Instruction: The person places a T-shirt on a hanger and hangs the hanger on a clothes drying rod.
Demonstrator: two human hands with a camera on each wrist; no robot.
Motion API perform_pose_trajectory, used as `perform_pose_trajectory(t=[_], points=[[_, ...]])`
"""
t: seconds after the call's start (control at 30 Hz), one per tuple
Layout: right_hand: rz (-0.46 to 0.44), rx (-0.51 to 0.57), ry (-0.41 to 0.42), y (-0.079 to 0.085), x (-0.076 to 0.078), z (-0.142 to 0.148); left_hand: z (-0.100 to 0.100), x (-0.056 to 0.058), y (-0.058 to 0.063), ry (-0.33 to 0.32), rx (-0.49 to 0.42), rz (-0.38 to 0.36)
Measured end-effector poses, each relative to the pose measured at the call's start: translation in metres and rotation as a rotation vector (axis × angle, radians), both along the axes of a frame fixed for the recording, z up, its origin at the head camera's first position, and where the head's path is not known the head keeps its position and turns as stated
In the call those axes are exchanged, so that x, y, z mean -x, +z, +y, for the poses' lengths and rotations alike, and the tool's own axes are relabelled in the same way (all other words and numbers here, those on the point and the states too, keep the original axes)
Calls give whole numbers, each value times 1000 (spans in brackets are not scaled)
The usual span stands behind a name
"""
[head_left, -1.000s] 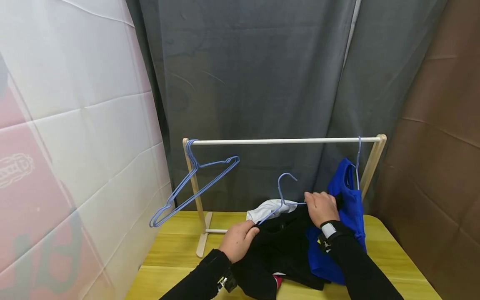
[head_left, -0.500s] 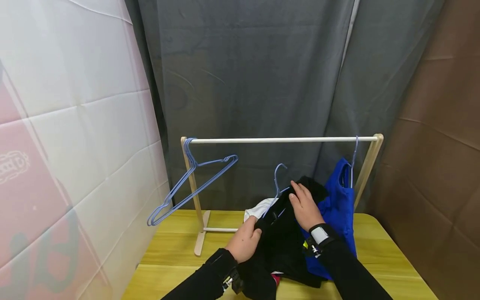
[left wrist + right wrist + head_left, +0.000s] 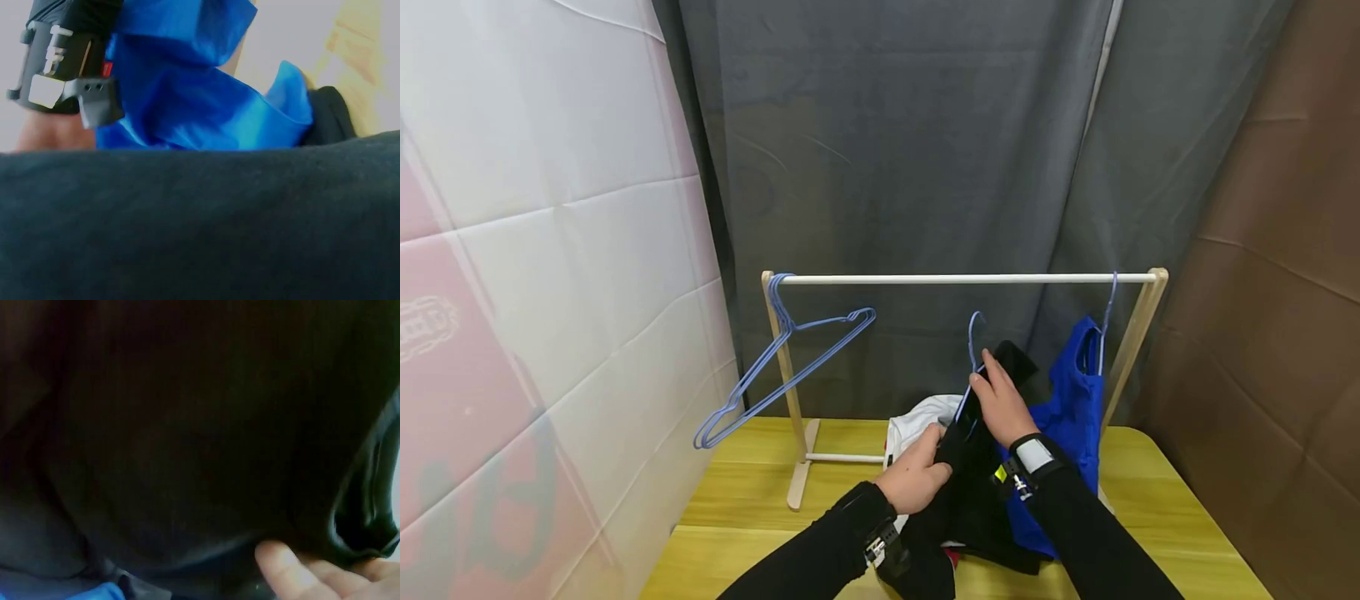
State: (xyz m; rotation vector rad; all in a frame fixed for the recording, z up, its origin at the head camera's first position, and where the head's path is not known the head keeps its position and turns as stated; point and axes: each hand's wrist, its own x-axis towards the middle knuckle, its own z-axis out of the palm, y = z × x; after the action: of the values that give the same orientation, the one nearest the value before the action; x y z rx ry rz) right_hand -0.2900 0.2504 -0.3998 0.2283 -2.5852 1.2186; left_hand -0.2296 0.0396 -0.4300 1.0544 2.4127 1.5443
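Note:
A black garment lies bunched over the table's middle, its upper part raised on a blue hanger that slants up to the right. My left hand grips the garment's edge by the hanger's lower end. Higher up, my right hand pinches the garment beside the hanger's neck, thumb and fingers at the cloth edge. The right wrist view is mostly filled by dark cloth, with the right fingers low in it beside an opening. A dark sleeve blocks much of the left wrist view.
A wooden rack with a white rail stands behind. Several bare blue hangers hang at its left end, a blue garment at its right. White cloth lies behind the black garment on the wooden table.
The hanger's hook has risen and the hanger has tilted steeper with the garment. My right hand has moved left along the garment toward the hook; my left hand has moved right.

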Motion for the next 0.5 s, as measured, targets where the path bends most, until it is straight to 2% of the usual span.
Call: perform_pose_trajectory(t=[0.2, 0.4, 0.5], points=[[55, 64, -25, 18, 1, 1, 23, 3, 16, 76, 18, 70], [60, 98, -8, 35, -6, 6, 46, 8, 33, 110, -16, 39], [68, 100, -19, 42, -7, 15, 57, 11, 44, 118, 13, 55]])
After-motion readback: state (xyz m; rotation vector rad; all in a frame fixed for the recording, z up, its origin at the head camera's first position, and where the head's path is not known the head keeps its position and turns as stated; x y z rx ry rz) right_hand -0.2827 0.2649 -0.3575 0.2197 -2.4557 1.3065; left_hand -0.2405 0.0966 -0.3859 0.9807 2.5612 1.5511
